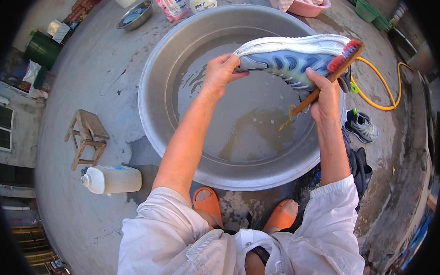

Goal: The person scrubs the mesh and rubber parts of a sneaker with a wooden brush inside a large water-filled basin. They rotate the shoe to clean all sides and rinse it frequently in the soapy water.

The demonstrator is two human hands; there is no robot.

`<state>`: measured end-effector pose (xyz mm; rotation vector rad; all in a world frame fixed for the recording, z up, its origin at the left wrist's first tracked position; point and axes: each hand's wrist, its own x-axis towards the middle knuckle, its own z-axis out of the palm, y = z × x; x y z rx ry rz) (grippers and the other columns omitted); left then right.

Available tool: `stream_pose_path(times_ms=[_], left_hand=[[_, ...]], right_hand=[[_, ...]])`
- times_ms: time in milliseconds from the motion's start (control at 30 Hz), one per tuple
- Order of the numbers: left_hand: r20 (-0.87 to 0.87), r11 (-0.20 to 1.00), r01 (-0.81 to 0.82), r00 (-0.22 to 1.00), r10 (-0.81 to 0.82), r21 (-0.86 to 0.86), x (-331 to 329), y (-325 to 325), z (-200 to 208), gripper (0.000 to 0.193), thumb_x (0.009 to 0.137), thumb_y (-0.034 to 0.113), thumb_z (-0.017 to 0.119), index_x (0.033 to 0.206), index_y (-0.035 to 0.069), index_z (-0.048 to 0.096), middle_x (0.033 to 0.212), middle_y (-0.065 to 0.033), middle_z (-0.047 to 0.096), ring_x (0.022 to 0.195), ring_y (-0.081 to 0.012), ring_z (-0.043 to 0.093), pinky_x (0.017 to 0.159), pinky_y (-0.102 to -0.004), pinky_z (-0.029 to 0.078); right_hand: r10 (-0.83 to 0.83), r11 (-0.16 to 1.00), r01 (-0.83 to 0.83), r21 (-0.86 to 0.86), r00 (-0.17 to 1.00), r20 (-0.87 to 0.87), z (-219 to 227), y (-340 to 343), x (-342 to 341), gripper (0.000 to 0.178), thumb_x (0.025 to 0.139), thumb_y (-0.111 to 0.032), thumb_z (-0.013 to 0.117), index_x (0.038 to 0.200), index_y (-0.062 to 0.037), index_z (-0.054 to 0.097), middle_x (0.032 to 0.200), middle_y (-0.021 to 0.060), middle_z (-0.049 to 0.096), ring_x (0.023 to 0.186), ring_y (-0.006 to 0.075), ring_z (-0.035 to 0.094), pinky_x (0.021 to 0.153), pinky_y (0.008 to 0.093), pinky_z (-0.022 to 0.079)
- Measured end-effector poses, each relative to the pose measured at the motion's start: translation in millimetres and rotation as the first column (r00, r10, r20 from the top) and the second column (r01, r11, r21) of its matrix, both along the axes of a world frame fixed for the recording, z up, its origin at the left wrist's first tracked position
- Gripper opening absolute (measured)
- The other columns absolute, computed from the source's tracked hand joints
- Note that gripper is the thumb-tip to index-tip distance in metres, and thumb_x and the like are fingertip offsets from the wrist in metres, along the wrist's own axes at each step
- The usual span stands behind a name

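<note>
A blue and grey sneaker (285,64) with a white sole is held sideways above a large metal basin (152,111) of murky water. My left hand (220,73) pinches one end of it, fingers closed. At the other end, my right hand (326,96) grips a wooden scrubbing brush (349,58) with red bristles, its thumb resting against the shoe's side. The bristles are close to the sneaker's far end; whether they touch it I cannot tell. A yellow string hangs from the brush handle over the water. Some right-hand fingers are hidden behind the handle and shoe.
Another sneaker (362,127) and dark shoes (360,164) lie right of the basin, near a yellow hose (388,102). On the left are a wooden stool (88,133) and a white jug (113,179). A detergent bottle (202,1), a small metal bowl (136,16) and a pink tub (309,7) stand behind.
</note>
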<state>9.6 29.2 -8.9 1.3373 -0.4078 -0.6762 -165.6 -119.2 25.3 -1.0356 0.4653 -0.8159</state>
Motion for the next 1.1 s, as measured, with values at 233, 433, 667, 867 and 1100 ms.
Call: stream_pose_path(times_ms=[233, 433, 667, 867, 1100], left_hand=[[0.008, 1.0, 0.009, 1.0, -0.009, -0.014, -2, 1, 0, 0.031, 0.081, 0.008, 0.046, 0.104, -0.01, 0.057, 0.097, -0.0158, 0.061, 0.089, -0.0236, 0.063, 0.084, -0.0382, 0.054], [-0.042, 0.999, 0.038, 0.998, -0.039, -0.033, -1, -2, -3, 0.03, 0.082, 0.006, 0.046, 0.104, -0.011, 0.056, 0.101, -0.017, 0.059, 0.09, -0.0237, 0.062, 0.086, -0.038, 0.054], [-0.075, 0.999, -0.033, 0.997, 0.034, 0.021, -10, -3, 8, 0.027, 0.082, 0.006, 0.047, 0.1, -0.012, 0.055, 0.099, -0.0181, 0.059, 0.089, -0.0253, 0.062, 0.084, -0.0375, 0.055], [-0.093, 0.996, -0.066, 0.994, 0.06, -0.06, -14, -12, 33, 0.024, 0.081, 0.004, 0.047, 0.098, -0.011, 0.056, 0.095, -0.0152, 0.058, 0.086, -0.0239, 0.062, 0.084, -0.0372, 0.055], [-0.019, 0.981, -0.192, 0.981, 0.191, -0.035, -13, 3, 82, 0.024, 0.082, 0.006, 0.052, 0.1, -0.009, 0.056, 0.095, -0.0131, 0.057, 0.088, -0.0222, 0.061, 0.083, -0.0348, 0.055]], right_hand=[[0.047, 0.999, -0.046, 0.014, 0.999, -0.021, -3, -8, 2, 0.033, 0.075, 0.0, 0.063, 0.106, 0.0038, 0.054, 0.096, 0.0094, 0.062, 0.086, 0.0178, 0.062, 0.078, 0.0299, 0.049], [0.178, 0.98, -0.178, 0.09, 0.984, 0.01, 0, -22, -7, 0.034, 0.077, -0.004, 0.064, 0.108, 0.003, 0.054, 0.101, 0.011, 0.062, 0.092, 0.0205, 0.061, 0.084, 0.0317, 0.048], [0.153, 0.984, -0.157, 0.08, 0.987, 0.057, 8, -21, -3, 0.028, 0.077, -0.003, 0.063, 0.104, 0.0031, 0.056, 0.096, 0.0109, 0.063, 0.086, 0.0203, 0.063, 0.081, 0.0319, 0.05], [0.197, 0.98, -0.198, 0.011, 0.979, 0.061, 52, -50, 16, 0.025, 0.077, -0.004, 0.063, 0.1, 0.0053, 0.058, 0.091, 0.012, 0.064, 0.078, 0.0213, 0.064, 0.074, 0.0326, 0.053], [0.199, 0.958, -0.235, 0.162, 0.957, 0.21, 49, -46, 28, 0.03, 0.078, -0.003, 0.061, 0.108, 0.0037, 0.055, 0.1, 0.0134, 0.063, 0.087, 0.0251, 0.064, 0.081, 0.0355, 0.052]])
